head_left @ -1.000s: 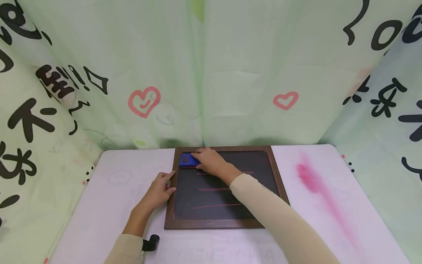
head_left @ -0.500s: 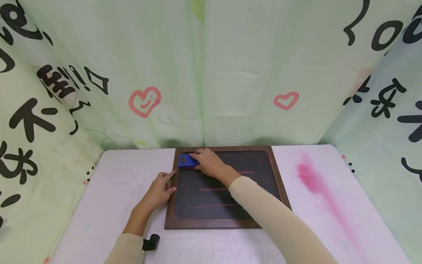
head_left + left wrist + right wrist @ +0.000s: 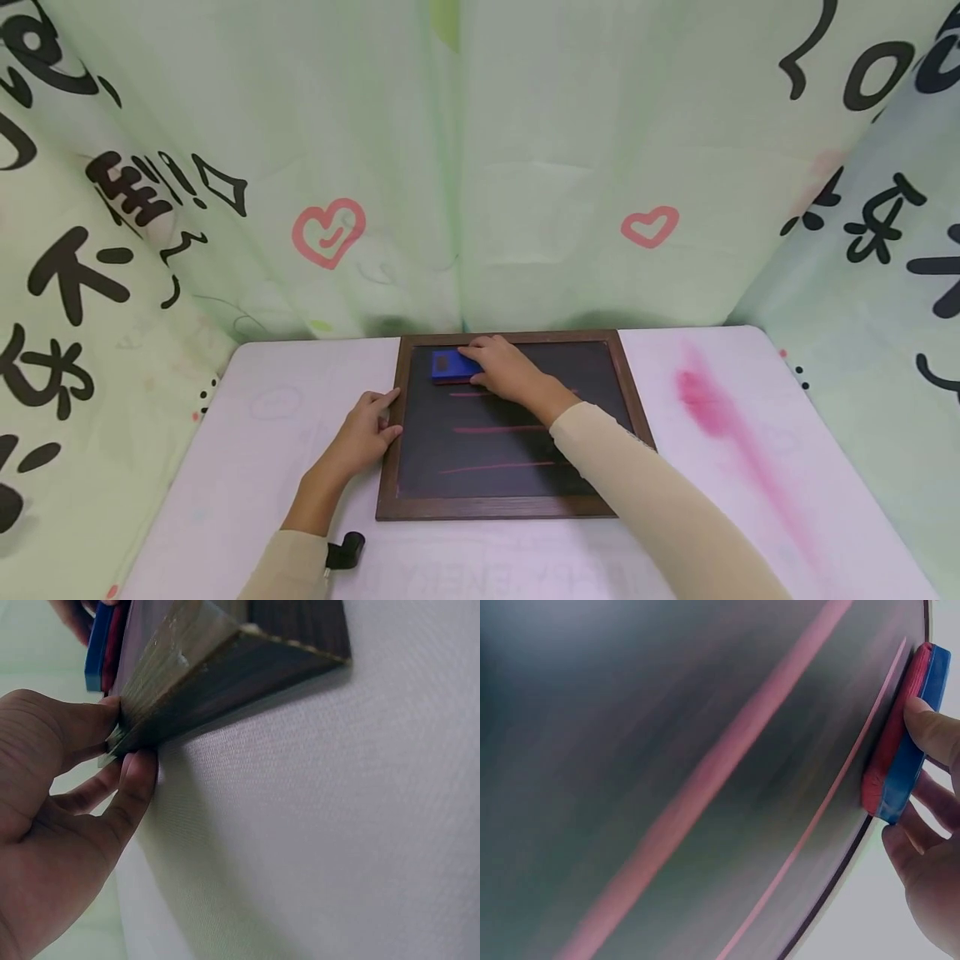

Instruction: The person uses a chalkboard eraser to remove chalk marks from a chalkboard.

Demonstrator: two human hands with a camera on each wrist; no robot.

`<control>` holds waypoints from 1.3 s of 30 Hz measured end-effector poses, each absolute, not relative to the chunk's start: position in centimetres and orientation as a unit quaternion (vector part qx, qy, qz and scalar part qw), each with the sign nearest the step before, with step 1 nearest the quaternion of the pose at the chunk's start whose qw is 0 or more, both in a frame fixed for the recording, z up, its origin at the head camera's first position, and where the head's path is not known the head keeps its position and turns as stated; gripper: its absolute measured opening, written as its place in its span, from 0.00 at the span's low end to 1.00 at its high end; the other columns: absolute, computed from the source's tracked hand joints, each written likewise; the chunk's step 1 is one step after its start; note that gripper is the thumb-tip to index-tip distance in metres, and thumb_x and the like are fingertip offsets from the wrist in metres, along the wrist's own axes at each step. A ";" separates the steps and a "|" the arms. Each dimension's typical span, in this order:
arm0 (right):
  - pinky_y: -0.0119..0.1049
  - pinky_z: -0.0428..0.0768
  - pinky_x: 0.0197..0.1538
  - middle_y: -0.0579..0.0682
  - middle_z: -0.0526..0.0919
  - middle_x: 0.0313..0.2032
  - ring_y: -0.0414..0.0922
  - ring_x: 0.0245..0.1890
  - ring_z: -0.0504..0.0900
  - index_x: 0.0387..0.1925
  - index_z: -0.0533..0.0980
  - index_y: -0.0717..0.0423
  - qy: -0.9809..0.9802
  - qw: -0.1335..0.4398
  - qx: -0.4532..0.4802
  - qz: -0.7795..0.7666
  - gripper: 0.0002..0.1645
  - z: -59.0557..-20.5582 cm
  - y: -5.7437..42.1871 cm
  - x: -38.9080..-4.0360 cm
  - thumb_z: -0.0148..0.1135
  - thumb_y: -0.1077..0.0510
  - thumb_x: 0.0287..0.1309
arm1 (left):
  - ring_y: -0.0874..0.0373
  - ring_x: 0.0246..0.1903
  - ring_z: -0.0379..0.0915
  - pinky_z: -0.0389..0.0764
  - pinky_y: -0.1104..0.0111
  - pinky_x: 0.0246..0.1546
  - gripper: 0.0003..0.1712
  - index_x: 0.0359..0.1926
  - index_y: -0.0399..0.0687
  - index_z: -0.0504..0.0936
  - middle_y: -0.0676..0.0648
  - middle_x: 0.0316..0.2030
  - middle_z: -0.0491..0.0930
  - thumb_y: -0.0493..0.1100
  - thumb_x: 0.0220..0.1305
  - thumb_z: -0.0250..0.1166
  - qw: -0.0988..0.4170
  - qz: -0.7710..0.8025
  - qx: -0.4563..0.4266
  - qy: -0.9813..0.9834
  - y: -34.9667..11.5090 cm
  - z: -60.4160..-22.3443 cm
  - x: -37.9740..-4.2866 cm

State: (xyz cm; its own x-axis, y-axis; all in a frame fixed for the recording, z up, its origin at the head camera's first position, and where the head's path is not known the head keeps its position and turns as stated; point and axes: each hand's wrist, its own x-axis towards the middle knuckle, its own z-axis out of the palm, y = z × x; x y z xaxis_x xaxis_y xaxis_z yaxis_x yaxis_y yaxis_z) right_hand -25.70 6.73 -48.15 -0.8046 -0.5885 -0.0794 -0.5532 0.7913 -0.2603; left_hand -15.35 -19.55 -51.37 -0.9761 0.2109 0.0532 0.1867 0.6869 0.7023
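Observation:
A small chalkboard (image 3: 487, 467) in a brown wooden frame lies on the table, crossed by several pink chalk lines. My left hand (image 3: 360, 437) holds the frame's left edge; in the left wrist view its thumb (image 3: 94, 720) is at the upper edge, another finger at the outer side. Near the board's top left, my right hand (image 3: 513, 371) grips a blue chalkboard eraser (image 3: 450, 367) against the black surface. Its red felt side (image 3: 889, 742) faces the board in the right wrist view, with the thumb (image 3: 930, 727) across the blue back.
The white table (image 3: 300, 367) bears a pink smear (image 3: 705, 404) right of the board. A light green curtain (image 3: 540, 183) with dark lettering and pink hearts hangs behind and on both sides. A black device (image 3: 345, 550) sits at the left cuff.
My right hand has slid the eraser from the frame's left side a little to the right along the board's top. The left hand keeps its place on the frame.

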 end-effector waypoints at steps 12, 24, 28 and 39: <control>0.55 0.69 0.72 0.61 0.73 0.70 0.61 0.71 0.70 0.74 0.69 0.57 0.947 0.074 -0.282 -0.135 0.36 -48.3 12.6 -26.2 0.67 0.56 0.68 | 0.56 0.36 0.69 0.72 0.68 0.36 0.38 0.73 0.32 0.68 0.33 0.56 0.72 0.29 0.64 0.69 0.050 0.378 0.084 0.921 -19.4 -51.4 -15.7; 0.59 0.69 0.71 0.64 0.72 0.70 0.64 0.71 0.69 0.73 0.69 0.61 0.953 0.056 -0.255 -0.151 0.35 -48.0 18.3 -25.7 0.67 0.59 0.68 | 0.56 0.36 0.69 0.71 0.69 0.36 0.37 0.73 0.31 0.68 0.32 0.55 0.72 0.29 0.64 0.69 0.047 0.371 0.087 0.923 -19.5 -51.4 -15.7; 0.61 0.69 0.69 0.66 0.74 0.68 0.65 0.69 0.71 0.71 0.70 0.63 0.954 0.032 -0.257 -0.151 0.35 -48.0 20.1 -25.4 0.68 0.59 0.66 | 0.56 0.36 0.69 0.72 0.69 0.37 0.38 0.73 0.32 0.68 0.33 0.56 0.72 0.29 0.64 0.69 0.048 0.373 0.087 0.922 -19.5 -51.4 -15.7; 0.61 0.71 0.67 0.67 0.77 0.63 0.66 0.64 0.74 0.68 0.72 0.66 0.962 0.008 -0.237 -0.138 0.34 -47.9 23.0 -24.1 0.71 0.60 0.63 | 0.56 0.36 0.69 0.71 0.68 0.36 0.37 0.73 0.31 0.68 0.33 0.54 0.72 0.28 0.64 0.69 0.045 0.373 0.086 0.923 -19.4 -51.3 -15.5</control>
